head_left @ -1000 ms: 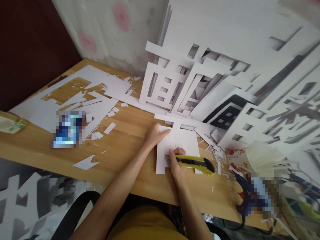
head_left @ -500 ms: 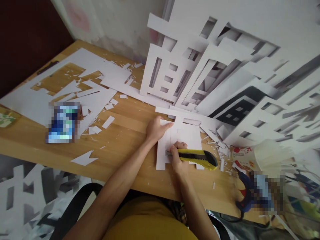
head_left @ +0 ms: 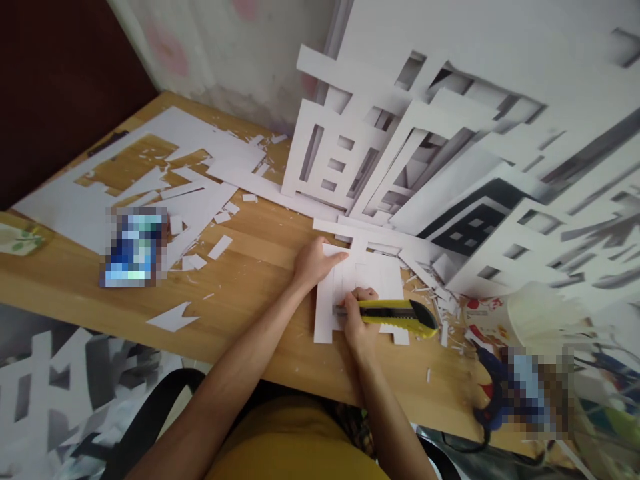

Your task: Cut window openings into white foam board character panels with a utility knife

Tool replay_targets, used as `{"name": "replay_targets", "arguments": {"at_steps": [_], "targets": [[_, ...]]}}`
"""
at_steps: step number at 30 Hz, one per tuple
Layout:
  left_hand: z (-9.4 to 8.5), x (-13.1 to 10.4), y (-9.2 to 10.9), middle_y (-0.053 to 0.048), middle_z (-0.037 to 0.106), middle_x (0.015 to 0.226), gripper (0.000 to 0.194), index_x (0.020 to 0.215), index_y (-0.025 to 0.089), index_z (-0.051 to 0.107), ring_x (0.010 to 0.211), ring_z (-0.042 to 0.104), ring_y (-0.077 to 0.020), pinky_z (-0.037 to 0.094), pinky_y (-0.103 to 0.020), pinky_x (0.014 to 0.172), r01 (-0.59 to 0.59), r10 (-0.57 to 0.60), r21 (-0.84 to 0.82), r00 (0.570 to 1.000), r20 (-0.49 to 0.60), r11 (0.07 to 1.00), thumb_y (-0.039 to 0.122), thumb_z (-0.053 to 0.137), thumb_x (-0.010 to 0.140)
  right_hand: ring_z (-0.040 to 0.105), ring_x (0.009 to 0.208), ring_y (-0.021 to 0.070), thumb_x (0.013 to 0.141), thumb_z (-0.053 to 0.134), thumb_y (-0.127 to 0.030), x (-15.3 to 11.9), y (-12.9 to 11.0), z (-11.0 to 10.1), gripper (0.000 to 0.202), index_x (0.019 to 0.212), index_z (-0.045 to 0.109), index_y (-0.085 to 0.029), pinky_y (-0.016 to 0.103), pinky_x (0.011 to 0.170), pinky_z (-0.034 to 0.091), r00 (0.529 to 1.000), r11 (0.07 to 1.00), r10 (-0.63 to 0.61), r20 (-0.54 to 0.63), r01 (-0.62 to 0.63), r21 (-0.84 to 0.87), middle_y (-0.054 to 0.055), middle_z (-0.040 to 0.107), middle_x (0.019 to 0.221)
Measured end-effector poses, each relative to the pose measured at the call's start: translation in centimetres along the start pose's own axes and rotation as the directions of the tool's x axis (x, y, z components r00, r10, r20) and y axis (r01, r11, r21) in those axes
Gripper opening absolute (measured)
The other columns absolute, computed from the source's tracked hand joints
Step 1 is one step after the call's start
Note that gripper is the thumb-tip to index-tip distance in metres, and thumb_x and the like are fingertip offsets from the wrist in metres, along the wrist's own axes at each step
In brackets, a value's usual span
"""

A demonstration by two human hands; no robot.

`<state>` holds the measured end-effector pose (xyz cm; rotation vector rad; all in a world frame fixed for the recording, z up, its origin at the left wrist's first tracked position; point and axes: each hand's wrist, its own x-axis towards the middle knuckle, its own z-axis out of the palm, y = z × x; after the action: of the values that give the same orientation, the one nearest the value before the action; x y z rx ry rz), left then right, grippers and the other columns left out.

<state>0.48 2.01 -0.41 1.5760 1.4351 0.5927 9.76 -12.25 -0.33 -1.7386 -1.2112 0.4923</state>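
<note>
A yellow and black utility knife [head_left: 395, 313] lies in the grip of my right hand [head_left: 359, 321], its blade end low on a white foam board piece [head_left: 385, 283]. The blade tip is partly hidden by my fingers. With its thumb laid on the top left corner, my left hand [head_left: 316, 264] grips that same piece and holds it against the table. Faint lines mark the piece, and its lower edge has a cut-out. Just beyond it, touching or overlapping, sit white cut strips [head_left: 359, 241].
Cut white panels [head_left: 320, 150] lean upright along the back. Left on the wooden table [head_left: 255, 267] are a large cut sheet [head_left: 55, 200], scraps [head_left: 220, 247] and a pixelated phone [head_left: 134, 248]. At right stand a paper cup [head_left: 493, 315] and a blue glue gun [head_left: 493, 383].
The view has tilted slightly, so the scene sits a little lower and further right on the left side. Both hands keep their holds, and the knife has hardly moved on the board.
</note>
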Motion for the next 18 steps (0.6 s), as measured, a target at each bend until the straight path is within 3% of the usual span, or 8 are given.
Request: {"name": "replay_targets", "arguments": {"at_steps": [4, 8, 12, 18], "targets": [[0.0, -0.1, 0.2, -0.011, 0.074, 0.101, 0.043, 0.097, 0.02, 0.062, 0.096, 0.067, -0.0292, 0.045, -0.035, 0.077, 0.007, -0.008, 0.016, 1.0, 0.013, 1.0, 0.056, 0.075, 0.076, 0.046, 0.077, 0.0212, 0.092, 0.049, -0.042, -0.1, 0.1, 0.6, 0.04, 0.057, 0.049, -0.025, 0.044, 0.092, 0.036, 0.99, 0.998, -0.058, -0.126, 0.061, 0.021, -0.001, 0.046, 0.059], [-0.1, -0.4, 0.4, -0.011, 0.073, 0.099, 0.041, 0.096, 0.02, 0.061, 0.095, 0.067, -0.0294, 0.045, -0.035, 0.077, -0.01, 0.01, 0.032, 1.0, 0.01, 0.999, 0.054, 0.075, 0.077, 0.043, 0.067, 0.0189, 0.093, 0.042, -0.046, 0.8, 0.0, 0.5, 0.039, 0.06, 0.038, -0.025, 0.039, 0.074, 0.039, 0.931, 0.992, -0.066, -0.358, 0.1, 0.079, -0.003, 0.038, 0.059], [-0.2, -0.7, 0.3, -0.009, 0.073, 0.097, 0.042, 0.093, 0.022, 0.06, 0.092, 0.067, -0.0272, 0.046, -0.034, 0.076, -0.018, 0.019, -0.031, 1.0, 0.021, 0.999, 0.056, 0.076, 0.075, 0.039, 0.062, 0.0179, 0.096, 0.03, -0.042, 2.3, -1.0, -2.2, 0.034, 0.066, 0.031, -0.026, 0.04, 0.072, 0.039, 0.793, 0.978, -0.078, -0.605, 0.179, 0.108, -0.004, 0.031, 0.063], [-0.9, -0.4, 0.0, -0.008, 0.073, 0.104, 0.044, 0.094, 0.022, 0.058, 0.096, 0.067, -0.0256, 0.05, -0.034, 0.08, -0.011, 0.025, -0.141, 0.995, 0.097, 0.99, 0.044, 0.084, 0.066, 0.043, 0.064, 0.0182, 0.088, 0.059, -0.046, -0.7, 0.0, -7.2, 0.038, 0.058, 0.049, -0.025, 0.044, 0.081, 0.038, 0.72, 0.984, -0.104, -0.686, 0.176, 0.035, -0.002, 0.044, 0.06]]}}
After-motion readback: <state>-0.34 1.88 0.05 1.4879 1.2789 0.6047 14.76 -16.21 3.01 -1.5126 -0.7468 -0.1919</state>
